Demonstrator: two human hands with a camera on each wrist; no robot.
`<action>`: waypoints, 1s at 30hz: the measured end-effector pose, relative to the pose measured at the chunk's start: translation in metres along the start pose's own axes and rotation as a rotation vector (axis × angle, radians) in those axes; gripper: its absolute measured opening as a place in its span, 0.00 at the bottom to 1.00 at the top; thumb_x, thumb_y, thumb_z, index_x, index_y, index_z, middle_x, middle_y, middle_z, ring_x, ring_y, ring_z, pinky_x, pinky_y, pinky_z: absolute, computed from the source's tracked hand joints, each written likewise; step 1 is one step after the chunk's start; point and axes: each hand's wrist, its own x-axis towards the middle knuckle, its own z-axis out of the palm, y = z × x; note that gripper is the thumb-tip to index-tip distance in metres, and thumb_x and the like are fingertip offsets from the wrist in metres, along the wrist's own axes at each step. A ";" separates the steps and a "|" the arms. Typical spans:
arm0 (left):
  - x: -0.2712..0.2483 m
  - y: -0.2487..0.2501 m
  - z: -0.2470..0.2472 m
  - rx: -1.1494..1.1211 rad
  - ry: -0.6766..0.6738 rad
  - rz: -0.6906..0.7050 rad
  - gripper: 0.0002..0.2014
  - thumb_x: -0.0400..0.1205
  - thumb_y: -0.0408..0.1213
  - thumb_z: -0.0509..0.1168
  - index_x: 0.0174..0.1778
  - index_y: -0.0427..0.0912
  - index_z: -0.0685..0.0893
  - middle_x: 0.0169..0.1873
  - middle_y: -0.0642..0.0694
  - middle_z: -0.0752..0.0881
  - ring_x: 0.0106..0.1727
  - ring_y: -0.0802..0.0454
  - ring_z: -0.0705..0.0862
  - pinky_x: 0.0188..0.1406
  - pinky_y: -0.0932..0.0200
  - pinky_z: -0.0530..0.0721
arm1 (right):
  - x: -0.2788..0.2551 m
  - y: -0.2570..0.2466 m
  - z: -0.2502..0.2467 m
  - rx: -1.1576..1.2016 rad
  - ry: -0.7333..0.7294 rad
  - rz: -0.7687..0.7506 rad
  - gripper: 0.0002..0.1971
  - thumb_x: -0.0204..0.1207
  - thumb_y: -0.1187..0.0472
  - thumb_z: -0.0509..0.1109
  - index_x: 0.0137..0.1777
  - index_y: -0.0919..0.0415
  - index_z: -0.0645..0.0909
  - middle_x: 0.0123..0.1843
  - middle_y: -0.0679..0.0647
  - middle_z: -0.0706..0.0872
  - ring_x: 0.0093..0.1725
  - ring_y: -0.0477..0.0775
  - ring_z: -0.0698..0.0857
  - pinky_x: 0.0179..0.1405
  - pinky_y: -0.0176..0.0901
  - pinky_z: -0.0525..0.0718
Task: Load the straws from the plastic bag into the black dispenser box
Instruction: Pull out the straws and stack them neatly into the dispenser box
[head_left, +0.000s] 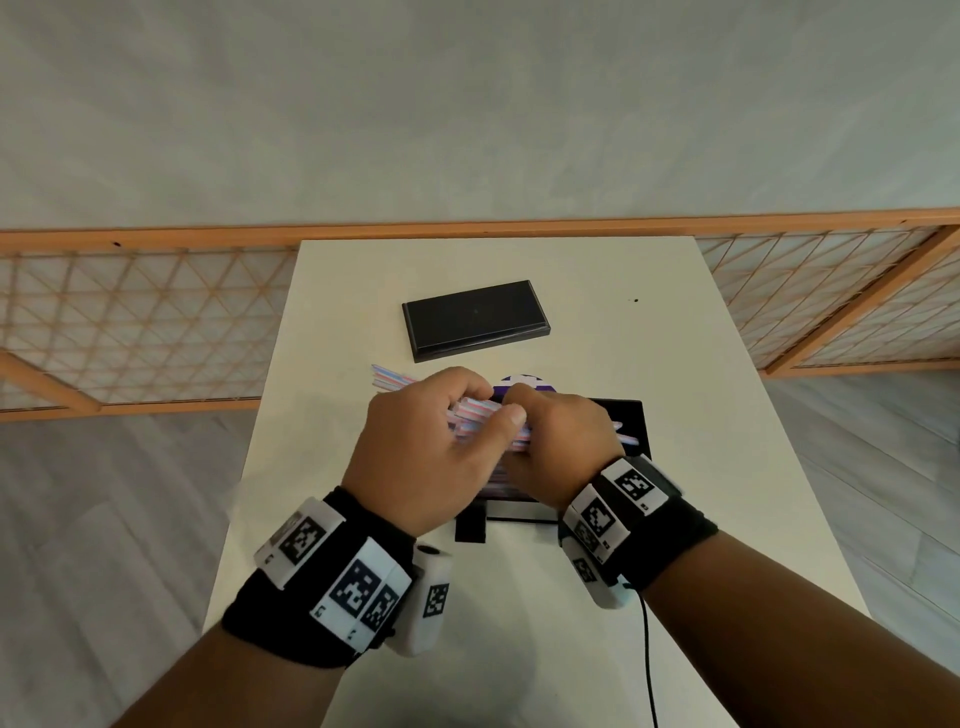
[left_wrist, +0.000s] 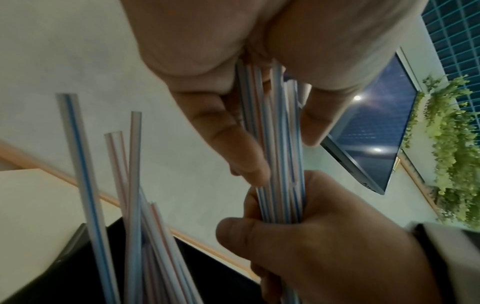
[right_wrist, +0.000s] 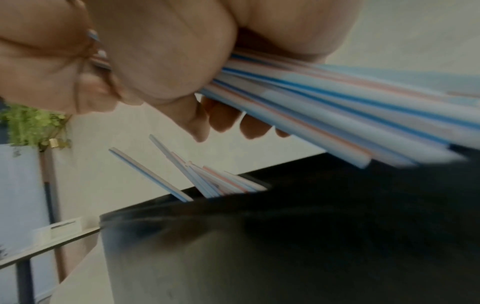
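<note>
From the head view I see my left hand (head_left: 431, 441) and my right hand (head_left: 563, 447) meeting above the black dispenser box (head_left: 631, 415), both closed around one bundle of straws (head_left: 480, 415). The same view shows the black lid (head_left: 475, 319) lying flat on the white surface (head_left: 675, 364), well apart from the box and farther from me; neither wrist view shows the lid. A purple and white item sits just behind the hands, too hidden to identify.

The left wrist view adds what the head view hides: a second group of loose straws (left_wrist: 135, 236) standing tilted inside the box, their ends fanned out above the rim. It also shows the bundle gripped on both sides, my left fingers (left_wrist: 233, 148) curled along it and the right hand wrapped around it lower in the picture.

The right wrist view confirms the bundle directly above the box opening, not touching the straws already inside.

The straws are thin white tubes with blue or pink lengthwise stripes, roughly parallel in the bundle.
</note>
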 end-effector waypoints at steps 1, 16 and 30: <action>0.001 -0.001 0.001 0.005 0.016 -0.010 0.12 0.74 0.54 0.71 0.41 0.50 0.90 0.33 0.57 0.90 0.43 0.63 0.86 0.38 0.73 0.79 | 0.000 -0.002 0.000 0.008 0.020 -0.018 0.12 0.57 0.56 0.75 0.41 0.55 0.80 0.25 0.48 0.82 0.22 0.58 0.81 0.22 0.37 0.71; 0.004 -0.007 -0.002 -0.082 -0.171 0.091 0.12 0.72 0.32 0.82 0.47 0.51 0.93 0.45 0.64 0.91 0.44 0.63 0.90 0.44 0.73 0.83 | 0.004 -0.008 -0.009 0.127 -0.099 0.067 0.23 0.63 0.53 0.77 0.54 0.52 0.71 0.33 0.50 0.84 0.29 0.57 0.82 0.33 0.45 0.83; 0.005 -0.016 -0.003 -0.192 -0.163 0.046 0.12 0.73 0.35 0.84 0.47 0.56 0.95 0.45 0.64 0.93 0.48 0.63 0.92 0.53 0.63 0.88 | 0.002 -0.007 -0.005 0.125 -0.064 0.033 0.11 0.60 0.51 0.70 0.39 0.50 0.73 0.26 0.45 0.76 0.24 0.55 0.73 0.28 0.42 0.76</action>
